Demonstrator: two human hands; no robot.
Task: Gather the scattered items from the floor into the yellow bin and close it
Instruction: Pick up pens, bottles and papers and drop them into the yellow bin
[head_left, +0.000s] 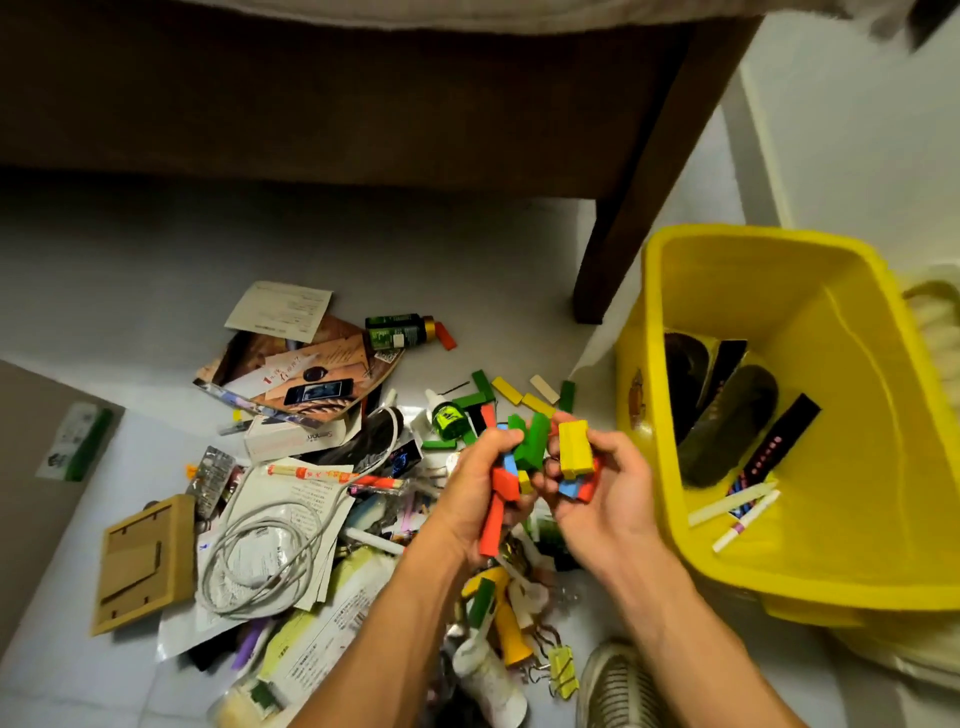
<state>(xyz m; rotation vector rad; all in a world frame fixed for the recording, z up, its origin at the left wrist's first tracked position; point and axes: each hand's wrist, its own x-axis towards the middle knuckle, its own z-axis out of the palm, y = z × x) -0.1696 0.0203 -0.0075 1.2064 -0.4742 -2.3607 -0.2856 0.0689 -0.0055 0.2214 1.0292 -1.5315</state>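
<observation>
Both forearms rise from the bottom edge, and I see my hands meeting over the clutter on the floor. My left hand has its fingers curled round a bunch of coloured blocks, red, green and blue, with one long red block sticking down past the palm. My right hand cups more of them, its fingers curled round a yellow block with blue and red pieces beneath it. Close by my right forearm, at the bottom, is a shoe, and a yellow clip lies just beside it. Loose blocks lie on the floor beyond my hands, near a small green bottle. To the left, the pile holds a coiled white cable, papers, a cardboard piece, a magazine and a dark bottle. On the right stands the bin, open, with no lid on it. Inside it I see dark flat items and a few white pens. A dark wooden leg comes down to the floor just behind the bin.
</observation>
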